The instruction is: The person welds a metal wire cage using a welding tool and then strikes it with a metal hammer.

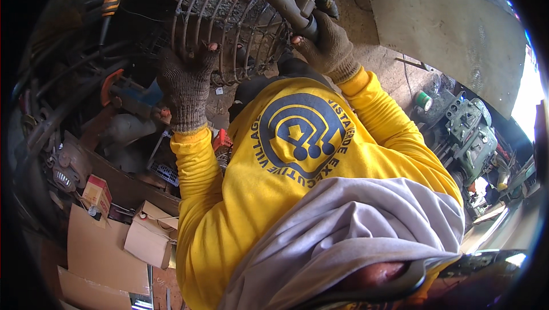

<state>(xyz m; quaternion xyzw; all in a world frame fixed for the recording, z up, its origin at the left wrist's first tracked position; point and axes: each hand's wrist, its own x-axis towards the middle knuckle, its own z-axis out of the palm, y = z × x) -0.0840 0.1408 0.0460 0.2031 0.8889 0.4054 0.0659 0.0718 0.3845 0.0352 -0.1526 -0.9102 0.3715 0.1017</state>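
Steel rod, bent into hoops and ribs, makes up the wire cage (229, 30) at the top of the head view, set just beyond the person's chest among dark scrap bars. A small red-hot spot glows on its upper rim.

Both hands wear knitted grey work gloves. The left hand (187, 75) lies flat over the cage's near ribs, fingers spread and curled onto the rods, steadying it. The right hand (326, 44) is wrapped tight around the welding torch (291, 1), whose grey nozzle points toward the glowing spot.

By its look, the cage will handle as rigid and fairly heavy, with some spring in the thinner ribs; freshly joined places are likely hot, so the cool lower hoops, where the left hand rests, seem the safest hold.

Cardboard boxes (114, 235) lie at lower left, a green machine (472, 135) at right, and a flat grey board (446, 30) leans behind it.
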